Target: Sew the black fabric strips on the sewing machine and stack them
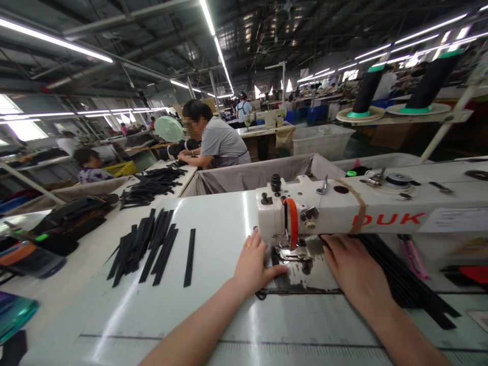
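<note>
My left hand (249, 267) lies on the pale table at the left of the sewing machine head (271, 208), fingers stretched and thumb reaching towards the presser foot (292, 255). Nothing shows in its grasp. My right hand (358, 272) rests flat on the right of the metal needle plate (314, 274), its fingertips partly under the machine arm. Beside and partly behind it lies a bundle of black fabric strips (409, 284). Left of my left hand, a single black strip (189, 258) lies apart from a loose pile of strips (133, 249).
Pink-handled snips (414, 256) lie under the machine arm. A printed ruler (305, 348) runs along the table's front. More black strips (154, 185) lie farther back, near a co-worker in grey (224, 140). A cloth-lined bin (247, 175) adjoins the table. Thread cones (368, 91) stand upper right.
</note>
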`<state>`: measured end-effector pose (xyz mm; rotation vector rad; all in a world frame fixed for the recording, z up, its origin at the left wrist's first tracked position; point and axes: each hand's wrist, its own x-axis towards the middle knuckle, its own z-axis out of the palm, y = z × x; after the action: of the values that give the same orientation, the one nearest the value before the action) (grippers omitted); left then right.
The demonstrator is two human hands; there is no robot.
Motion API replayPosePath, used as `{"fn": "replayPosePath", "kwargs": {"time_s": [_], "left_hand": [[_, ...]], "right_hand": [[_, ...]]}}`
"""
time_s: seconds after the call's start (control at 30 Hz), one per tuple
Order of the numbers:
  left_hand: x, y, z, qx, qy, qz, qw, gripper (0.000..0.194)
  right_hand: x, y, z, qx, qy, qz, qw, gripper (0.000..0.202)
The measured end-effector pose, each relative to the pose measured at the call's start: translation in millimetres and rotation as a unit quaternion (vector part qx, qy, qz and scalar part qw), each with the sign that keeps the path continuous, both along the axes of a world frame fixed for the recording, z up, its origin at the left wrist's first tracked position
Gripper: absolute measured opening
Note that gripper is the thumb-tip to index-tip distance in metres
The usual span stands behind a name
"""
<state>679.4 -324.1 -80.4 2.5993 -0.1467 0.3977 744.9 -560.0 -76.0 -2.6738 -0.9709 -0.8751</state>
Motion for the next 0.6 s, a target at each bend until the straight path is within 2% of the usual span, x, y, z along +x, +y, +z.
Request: {"fn": "replayPosePath", "kwargs": {"time_s": [0.03, 0.1, 0.17, 0.27, 0.33, 0.37, 0.43, 0.5, 0.53, 0.57, 0.6], "left_hand": [[2.2, 2.5, 1.0, 0.023, 0.007, -0.013, 1.000, 0.054], [1.0, 11.3, 3.2, 0.063, 0.013, -0.014, 0.998, 0.045], [-7.8, 28.7, 4.7, 0.102, 0.007, 0.013, 0.995, 0.039], [-30.3, 66.4, 6.8, 0.147, -0.007, 0.104, 0.984, 0.031], [-45.9, 84.5, 10.3, 0.149, -0.033, 0.158, 0.976, 0.021], [-52.3, 86.5, 12.8, 0.134, -0.051, 0.171, 0.975, 0.018], [-60.5, 72.2, 18.1, 0.054, -0.066, 0.162, 0.983, 0.019], [-62.1, 38.0, 21.2, -0.108, 0.001, 0.112, 0.988, 0.026], [-60.8, 17.9, 21.4, -0.225, 0.083, 0.081, 0.967, 0.032], [-58.5, -1.2, 20.8, -0.338, 0.158, 0.052, 0.926, 0.038], [-55.5, -17.1, 19.7, -0.414, 0.215, 0.026, 0.884, 0.039]], "right_hand": [[4.0, -6.0, -0.6, -0.025, -0.009, -0.050, 0.998, 0.021], [9.6, -14.4, -2.5, -0.058, -0.016, -0.100, 0.993, 0.017], [12.4, -17.6, -3.7, -0.060, -0.012, -0.098, 0.993, 0.016], [13.2, -17.8, -1.2, -0.054, -0.009, -0.087, 0.995, 0.019], [9.9, -17.7, 1.8, -0.040, -0.003, -0.073, 0.996, 0.021], [6.0, -17.4, 2.4, -0.036, 0.001, -0.060, 0.998, 0.022], [-8.3, -14.6, 0.5, -0.039, 0.013, -0.016, 0.999, 0.025], [-31.0, -7.2, -5.6, -0.051, 0.023, 0.041, 0.998, 0.037], [-44.0, -2.0, -9.0, -0.049, 0.027, 0.063, 0.996, 0.044], [-56.9, 3.7, -11.8, -0.040, 0.026, 0.087, 0.995, 0.050], [-68.2, 9.3, -13.4, -0.028, 0.025, 0.111, 0.993, 0.049]]}}
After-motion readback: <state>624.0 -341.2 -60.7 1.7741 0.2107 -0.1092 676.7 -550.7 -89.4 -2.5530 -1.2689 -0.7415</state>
